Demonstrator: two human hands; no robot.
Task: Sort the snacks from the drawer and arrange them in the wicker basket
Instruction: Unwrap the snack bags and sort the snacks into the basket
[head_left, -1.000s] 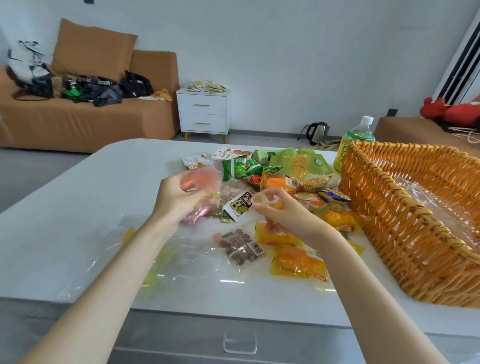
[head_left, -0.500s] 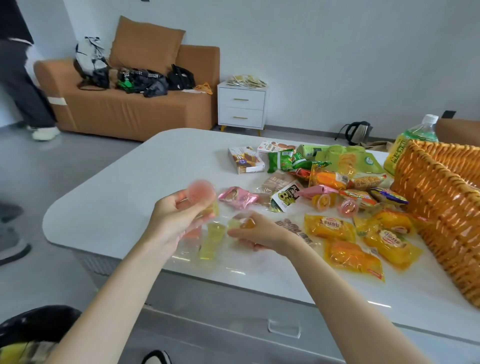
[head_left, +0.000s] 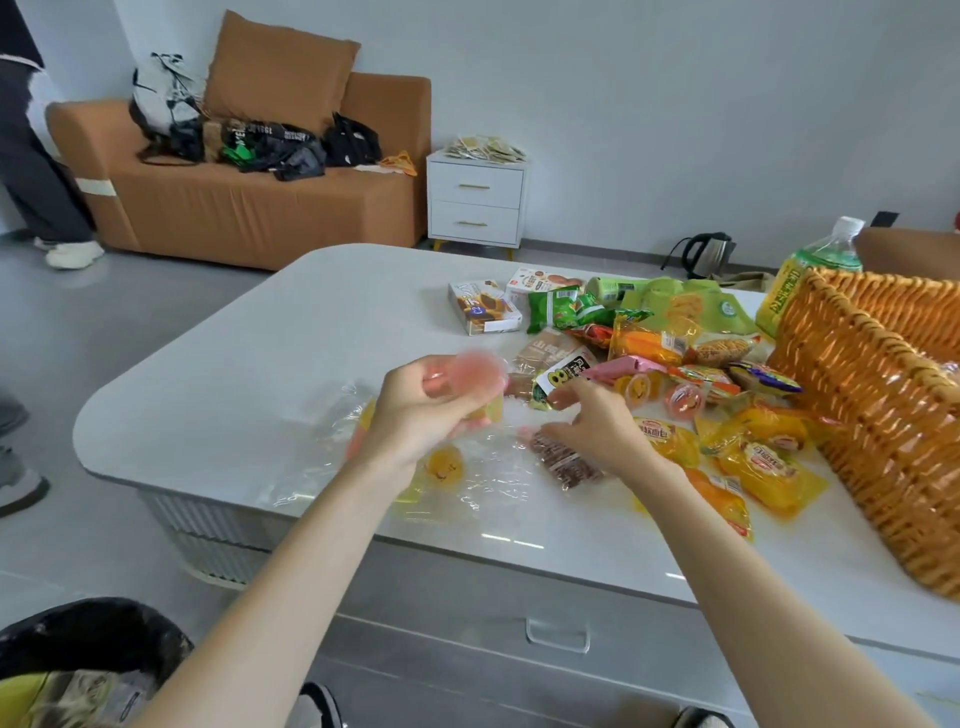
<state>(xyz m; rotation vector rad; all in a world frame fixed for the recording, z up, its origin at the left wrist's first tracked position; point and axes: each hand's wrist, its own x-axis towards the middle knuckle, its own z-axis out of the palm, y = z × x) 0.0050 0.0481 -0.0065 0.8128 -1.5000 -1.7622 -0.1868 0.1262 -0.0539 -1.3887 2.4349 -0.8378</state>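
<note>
The left grip (head_left: 426, 410) clamps a pink jelly cup (head_left: 470, 371) toward the front edge of the bench (head_left: 234, 374), while the right grip (head_left: 597, 431) hovers over a brown packet (head_left: 571, 465), its state unclear.

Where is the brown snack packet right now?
Head view, right of centre: the brown snack packet lies on the table, partly beneath the right hand, between the clear wrap and the yellow bread packs.

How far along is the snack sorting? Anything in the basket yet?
Early on. Done: the snacks lie spread on the table. In hand: the left hand grips a pink jelly cup above a clear bag; the right hand reaches beside it. Left: no snack shows in the wicker basket, so nearly everything.
</note>
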